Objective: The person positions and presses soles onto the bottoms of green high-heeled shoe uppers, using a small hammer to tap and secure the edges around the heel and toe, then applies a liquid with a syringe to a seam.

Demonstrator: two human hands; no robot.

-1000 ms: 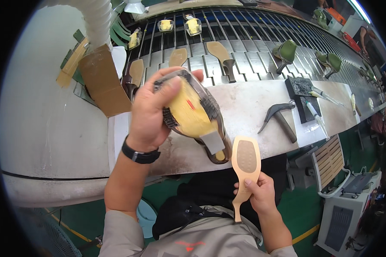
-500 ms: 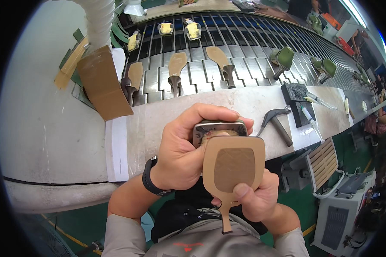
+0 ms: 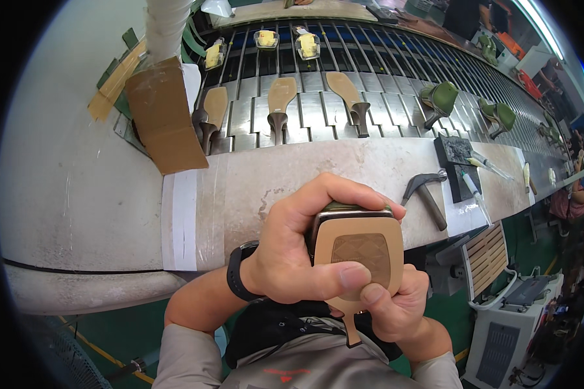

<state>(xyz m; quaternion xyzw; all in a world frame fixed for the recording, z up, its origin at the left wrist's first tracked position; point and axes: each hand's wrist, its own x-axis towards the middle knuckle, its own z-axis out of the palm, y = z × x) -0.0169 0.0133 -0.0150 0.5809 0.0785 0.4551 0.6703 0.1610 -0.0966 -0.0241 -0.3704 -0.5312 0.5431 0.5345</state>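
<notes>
My left hand (image 3: 311,249) is wrapped round the toe end of a shoe (image 3: 334,207), of which only a dark green and blackish edge shows. Its thumb lies on a tan shoe sole (image 3: 391,240) with a darker patterned patch in its broad part. That sole rests against the shoe's underside, its narrow end pointing toward my body. Lower down, my right hand (image 3: 399,301) grips the sole near its waist, thumb pressed on the face close to my left thumb. The rest of the shoe is hidden behind the sole and my hands.
Beyond the bench (image 3: 272,191), a slatted metal conveyor (image 3: 311,123) carries several tan soles with brown heels, green heeled shoes (image 3: 440,98) and yellow pieces in clear trays. A hammer (image 3: 428,198), a black block (image 3: 457,155) and syringes lie at right. A cardboard flap (image 3: 165,117) stands at left.
The sole, earlier apart from the shoe's underside, is now up against it. My left thumb has come from behind the sole onto its face.
</notes>
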